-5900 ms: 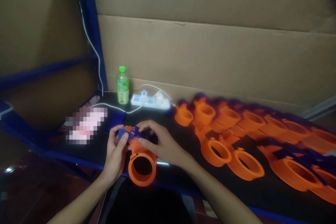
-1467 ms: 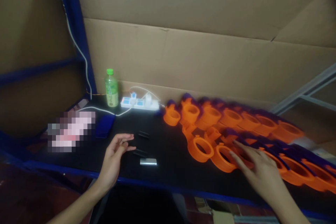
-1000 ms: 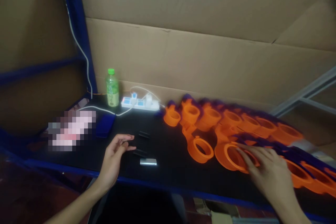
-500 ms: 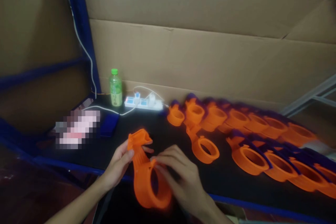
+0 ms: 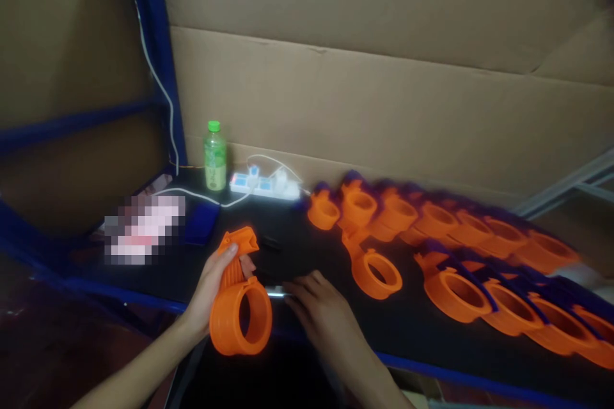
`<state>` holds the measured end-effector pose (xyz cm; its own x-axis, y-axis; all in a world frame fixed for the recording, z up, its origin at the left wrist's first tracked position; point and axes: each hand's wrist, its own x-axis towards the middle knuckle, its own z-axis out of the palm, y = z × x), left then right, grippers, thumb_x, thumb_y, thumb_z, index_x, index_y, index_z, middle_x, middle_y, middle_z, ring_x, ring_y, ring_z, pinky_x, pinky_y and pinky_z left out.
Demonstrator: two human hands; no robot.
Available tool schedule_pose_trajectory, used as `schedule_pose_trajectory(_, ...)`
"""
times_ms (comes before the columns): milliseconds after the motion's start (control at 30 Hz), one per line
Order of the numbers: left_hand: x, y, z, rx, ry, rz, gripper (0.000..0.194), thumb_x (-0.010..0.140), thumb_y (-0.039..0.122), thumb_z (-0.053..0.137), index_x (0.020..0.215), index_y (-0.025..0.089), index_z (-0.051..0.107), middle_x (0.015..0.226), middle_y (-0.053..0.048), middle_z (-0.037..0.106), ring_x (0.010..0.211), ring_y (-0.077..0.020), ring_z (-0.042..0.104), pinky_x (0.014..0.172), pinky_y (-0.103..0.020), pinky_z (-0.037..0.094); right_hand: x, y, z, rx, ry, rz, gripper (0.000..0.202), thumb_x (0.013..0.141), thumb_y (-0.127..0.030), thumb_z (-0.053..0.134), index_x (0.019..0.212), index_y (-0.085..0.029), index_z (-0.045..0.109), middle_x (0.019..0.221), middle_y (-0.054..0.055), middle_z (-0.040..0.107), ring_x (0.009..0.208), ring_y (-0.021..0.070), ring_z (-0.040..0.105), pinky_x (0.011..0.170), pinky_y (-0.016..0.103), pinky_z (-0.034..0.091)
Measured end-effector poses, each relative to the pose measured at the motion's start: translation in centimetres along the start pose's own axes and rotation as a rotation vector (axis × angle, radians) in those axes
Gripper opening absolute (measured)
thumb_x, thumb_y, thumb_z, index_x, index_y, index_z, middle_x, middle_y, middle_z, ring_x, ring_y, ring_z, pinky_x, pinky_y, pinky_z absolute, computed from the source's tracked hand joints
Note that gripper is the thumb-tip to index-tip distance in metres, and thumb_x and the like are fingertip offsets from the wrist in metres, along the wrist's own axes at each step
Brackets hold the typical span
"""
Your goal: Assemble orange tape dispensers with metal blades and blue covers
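My left hand (image 5: 210,287) is closed around the handle of an orange plastic tape dispenser (image 5: 221,326), thumb on top. Its round ring hangs down towards me and its squared end points up. To the right of it, my right hand (image 5: 320,307) is low over the table's front part, fingers bent together at the end of a thin, shiny silver strip (image 5: 275,292). What the strip belongs to is hidden by the fingers. One more orange dispenser (image 5: 378,275) lies alone on the black table, right of my right hand.
Several orange dispensers with dark blue parts stand in a back row (image 5: 436,220) and a front row (image 5: 460,297) at the right. A green-capped bottle (image 5: 215,160) and a white power strip (image 5: 263,186) with cables stand by the cardboard wall (image 5: 384,102). A blue post (image 5: 165,45) rises at left.
My right hand has come away from the dispenser's ring and is now at the silver strip. My left hand has moved the dispenser left and slightly up, turning its ring.
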<state>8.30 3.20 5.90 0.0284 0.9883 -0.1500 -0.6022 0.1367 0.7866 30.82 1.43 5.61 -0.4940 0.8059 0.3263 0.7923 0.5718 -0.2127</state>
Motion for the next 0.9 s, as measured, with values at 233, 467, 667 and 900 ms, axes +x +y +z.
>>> schedule_pose_trajectory(233,0.2,0.1,0.0,-0.017,0.019,-0.013,0.032,0.084,0.044,0.074,0.080,0.013,0.067,0.073,-0.006,0.066,0.063,-0.0158,0.063,0.061,-0.027,0.056,0.2,0.4,0.1,-0.198,0.043,-0.203,0.026,0.091,-0.006,0.061,0.113,-0.019,0.069,0.103,0.006,0.068,0.093,0.0216,0.057,0.078,0.037,0.044)
schedule_pose_trajectory(467,0.4,0.0,-0.2,-0.037,0.014,-0.021,0.033,0.085,0.046,0.072,0.079,0.014,0.066,0.072,-0.005,0.065,0.064,-0.0167,0.063,0.063,-0.029,0.056,0.4,0.4,0.2,-0.193,0.084,-0.224,0.014,0.097,-0.011,0.055,0.098,-0.018,0.067,0.091,0.005,0.066,0.084,0.0197,0.054,0.073,0.035,0.038)
schedule_pose_trajectory(667,0.4,-0.2,-0.4,-0.053,0.030,-0.035,0.032,0.085,0.045,0.072,0.079,0.014,0.067,0.072,-0.005,0.065,0.064,-0.0161,0.062,0.063,-0.028,0.056,0.6,0.7,0.5,-0.110,0.077,-0.173,0.015,0.100,-0.019,0.056,0.087,-0.018,0.064,0.086,0.004,0.064,0.082,0.0183,0.054,0.072,0.033,0.038)
schedule_pose_trajectory(900,0.3,0.0,-0.1,-0.003,0.020,-0.012,0.032,0.084,0.043,0.073,0.075,0.014,0.067,0.071,-0.006,0.066,0.063,-0.0154,0.062,0.061,-0.026,0.055,0.7,1.2,-0.4,0.124,0.002,-0.113,0.014,0.100,-0.024,0.057,0.090,-0.021,0.065,0.093,0.004,0.066,0.088,0.0176,0.058,0.074,0.029,0.043)
